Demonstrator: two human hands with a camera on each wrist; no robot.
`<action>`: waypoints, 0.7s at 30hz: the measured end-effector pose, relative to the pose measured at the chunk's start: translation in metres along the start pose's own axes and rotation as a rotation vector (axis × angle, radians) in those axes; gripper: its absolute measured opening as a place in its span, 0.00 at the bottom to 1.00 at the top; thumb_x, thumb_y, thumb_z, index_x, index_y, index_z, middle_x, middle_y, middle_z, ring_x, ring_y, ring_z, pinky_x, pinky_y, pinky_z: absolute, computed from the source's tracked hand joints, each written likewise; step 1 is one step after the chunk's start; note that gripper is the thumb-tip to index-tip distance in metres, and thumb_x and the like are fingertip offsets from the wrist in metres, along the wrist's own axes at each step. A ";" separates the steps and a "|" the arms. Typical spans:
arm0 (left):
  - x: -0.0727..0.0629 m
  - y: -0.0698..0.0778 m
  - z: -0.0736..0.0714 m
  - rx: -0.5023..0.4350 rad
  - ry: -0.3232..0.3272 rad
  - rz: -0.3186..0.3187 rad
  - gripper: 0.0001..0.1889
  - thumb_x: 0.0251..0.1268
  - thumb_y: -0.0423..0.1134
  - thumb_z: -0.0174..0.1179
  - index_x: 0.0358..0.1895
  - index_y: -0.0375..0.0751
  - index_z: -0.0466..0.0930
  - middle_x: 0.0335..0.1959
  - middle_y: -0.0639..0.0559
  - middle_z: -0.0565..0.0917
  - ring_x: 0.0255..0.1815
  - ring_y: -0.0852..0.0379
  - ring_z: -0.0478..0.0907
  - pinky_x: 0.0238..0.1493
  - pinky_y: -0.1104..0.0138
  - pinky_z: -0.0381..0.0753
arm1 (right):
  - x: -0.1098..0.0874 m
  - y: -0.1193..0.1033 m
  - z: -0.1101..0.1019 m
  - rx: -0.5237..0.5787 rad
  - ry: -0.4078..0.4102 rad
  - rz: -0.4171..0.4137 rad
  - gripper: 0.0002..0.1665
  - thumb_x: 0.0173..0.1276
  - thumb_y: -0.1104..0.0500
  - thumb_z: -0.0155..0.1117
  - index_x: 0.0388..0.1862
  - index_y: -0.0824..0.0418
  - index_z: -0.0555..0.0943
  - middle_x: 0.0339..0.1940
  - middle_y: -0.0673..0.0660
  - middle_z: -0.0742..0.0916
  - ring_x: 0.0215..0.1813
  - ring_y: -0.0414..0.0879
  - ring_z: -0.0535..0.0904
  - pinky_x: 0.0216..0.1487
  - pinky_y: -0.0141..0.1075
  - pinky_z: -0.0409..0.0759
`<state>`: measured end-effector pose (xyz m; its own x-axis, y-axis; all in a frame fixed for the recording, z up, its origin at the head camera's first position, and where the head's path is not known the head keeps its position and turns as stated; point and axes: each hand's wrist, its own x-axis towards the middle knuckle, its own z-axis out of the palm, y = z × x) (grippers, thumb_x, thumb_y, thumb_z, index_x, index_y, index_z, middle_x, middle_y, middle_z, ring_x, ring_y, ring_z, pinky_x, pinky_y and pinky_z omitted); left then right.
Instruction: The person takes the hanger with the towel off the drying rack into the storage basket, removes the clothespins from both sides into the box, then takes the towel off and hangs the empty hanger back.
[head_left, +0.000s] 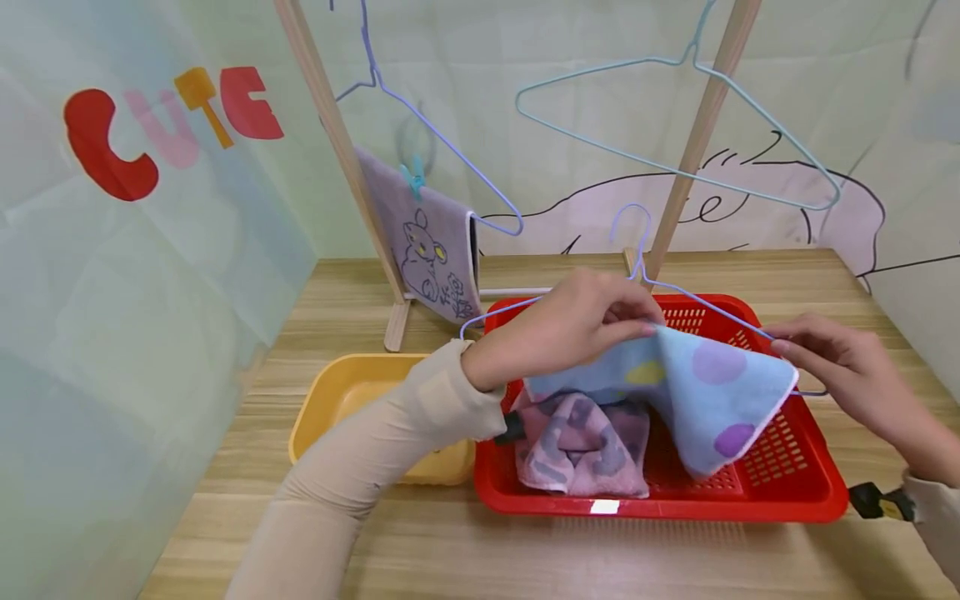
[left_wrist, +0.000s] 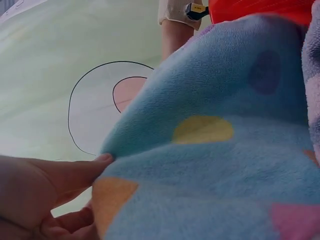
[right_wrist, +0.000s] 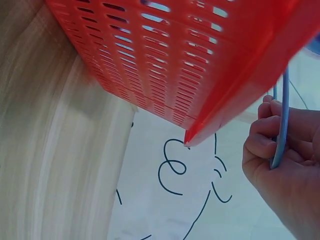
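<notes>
My left hand (head_left: 577,325) pinches the upper edge of a light blue towel (head_left: 720,392) with purple, yellow and orange spots. In the left wrist view, thumb and fingers close on its edge, with the cloth hanging across the picture. At the right, my right hand (head_left: 847,358) grips one end of a periwinkle wire hanger (head_left: 693,297), whose hook points up behind the towel. The right wrist view shows the curled fingers (right_wrist: 260,142) round the wire. Part of the hanger's lower bar is hidden by the towel and left arm.
Below the hands stands a red perforated basket (head_left: 675,507) holding a pink patterned towel (head_left: 547,467). A yellow basin (head_left: 307,417) sits left of it. Behind, a wooden rack (head_left: 341,142) carries a grey towel (head_left: 431,250) clipped on a hanger, and a teal hanger (head_left: 630,62).
</notes>
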<state>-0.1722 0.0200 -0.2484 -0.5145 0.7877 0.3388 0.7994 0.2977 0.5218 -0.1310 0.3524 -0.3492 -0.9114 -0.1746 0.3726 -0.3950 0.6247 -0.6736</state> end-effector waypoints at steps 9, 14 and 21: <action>0.004 0.006 -0.011 -0.185 0.168 0.048 0.07 0.66 0.29 0.65 0.44 0.32 0.86 0.39 0.48 0.87 0.39 0.67 0.82 0.45 0.77 0.80 | 0.000 0.001 -0.005 -0.032 0.030 -0.011 0.14 0.71 0.72 0.60 0.53 0.67 0.82 0.44 0.38 0.84 0.40 0.30 0.79 0.40 0.16 0.75; 0.005 0.010 -0.016 -0.213 0.234 0.058 0.07 0.66 0.30 0.65 0.44 0.32 0.87 0.40 0.49 0.88 0.39 0.68 0.82 0.44 0.75 0.81 | -0.002 0.005 -0.007 -0.031 0.050 -0.005 0.12 0.71 0.72 0.60 0.51 0.68 0.82 0.41 0.38 0.84 0.36 0.33 0.77 0.38 0.17 0.74; 0.001 0.021 -0.028 -0.249 0.304 0.068 0.07 0.65 0.28 0.66 0.45 0.33 0.87 0.40 0.49 0.87 0.38 0.68 0.82 0.43 0.72 0.83 | -0.004 0.008 -0.011 -0.057 0.065 0.046 0.12 0.74 0.68 0.59 0.53 0.68 0.82 0.43 0.33 0.82 0.37 0.30 0.76 0.38 0.16 0.73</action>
<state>-0.1650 0.0122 -0.2154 -0.5613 0.5947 0.5755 0.7544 0.0817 0.6514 -0.1290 0.3671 -0.3491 -0.9181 -0.0960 0.3845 -0.3444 0.6733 -0.6543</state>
